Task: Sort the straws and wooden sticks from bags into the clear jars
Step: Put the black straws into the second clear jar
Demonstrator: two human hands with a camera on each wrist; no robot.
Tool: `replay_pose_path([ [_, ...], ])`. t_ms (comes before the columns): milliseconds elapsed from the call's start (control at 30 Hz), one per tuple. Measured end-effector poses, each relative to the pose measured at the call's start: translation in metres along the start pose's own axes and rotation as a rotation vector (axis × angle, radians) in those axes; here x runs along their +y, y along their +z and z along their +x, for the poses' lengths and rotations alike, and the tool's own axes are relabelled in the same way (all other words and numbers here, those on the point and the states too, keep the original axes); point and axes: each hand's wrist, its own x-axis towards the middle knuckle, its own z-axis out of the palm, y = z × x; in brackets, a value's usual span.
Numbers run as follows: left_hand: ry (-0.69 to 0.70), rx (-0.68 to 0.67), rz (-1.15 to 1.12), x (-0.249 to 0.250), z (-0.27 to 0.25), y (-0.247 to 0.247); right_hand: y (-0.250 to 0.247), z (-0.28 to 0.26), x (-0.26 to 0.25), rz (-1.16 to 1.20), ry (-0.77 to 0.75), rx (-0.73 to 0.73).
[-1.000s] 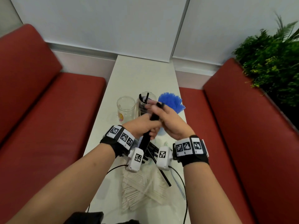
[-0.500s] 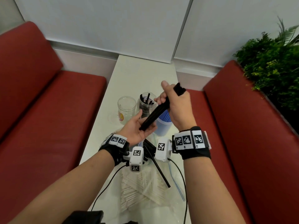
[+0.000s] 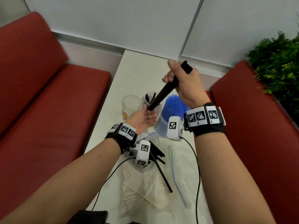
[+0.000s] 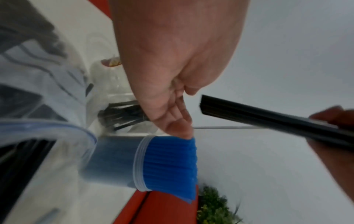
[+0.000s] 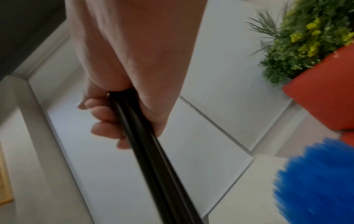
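Progress: I see my right grip (image 3: 181, 83) clutching a black straw bundle (image 3: 163, 94) above the part-filled clear jar (image 3: 149, 101); left grip (image 3: 142, 118) lies slack. White wooden sticks (image 3: 137, 189) remain bagged on the tabletop (image 3: 145, 65).

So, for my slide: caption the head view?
Right hand grips black straws above open left hand.

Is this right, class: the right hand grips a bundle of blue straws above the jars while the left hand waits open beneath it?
Wrong colour. The head view shows the right hand gripping a bundle of black straws; the blue straws stand in a jar. The left hand is indeed open beneath.
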Motion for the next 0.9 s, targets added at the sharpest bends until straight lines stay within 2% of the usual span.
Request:
replay_pose_path([
  [133, 0.295, 0.162, 0.316, -0.011, 0.018, -0.009, 0.003, 0.037, 0.000, -0.158, -0.102, 0.169],
  [200, 0.451, 0.129, 0.559, -0.026, 0.023, -0.020, 0.007, 0.051, 0.017, -0.247, -0.089, 0.229],
  [267, 0.528, -0.009, 0.898, -0.042, 0.026, -0.029, 0.009, 0.061, 0.042, -0.301, -0.037, 0.242],
  [433, 0.567, -0.468, 1.726, -0.069, 0.028, -0.034, 0.010, 0.069, 0.111, -0.390, 0.120, 0.204],
  [567, 0.568, -0.665, 2.212, -0.090, 0.032, -0.032, 0.006, 0.069, 0.151, -0.438, 0.243, 0.211],
  [633, 0.559, -0.747, 2.349, -0.105, 0.032, -0.034, 0.003, 0.068, 0.161, -0.469, 0.267, 0.241],
  [767, 0.644, -0.849, 2.482, -0.131, 0.028, -0.043, 0.004, 0.069, 0.165, -0.486, 0.244, 0.238],
  [900, 0.704, -0.845, 2.519, -0.140, 0.027, -0.050, 0.006, 0.065, 0.158, -0.485, 0.289, 0.237],
])
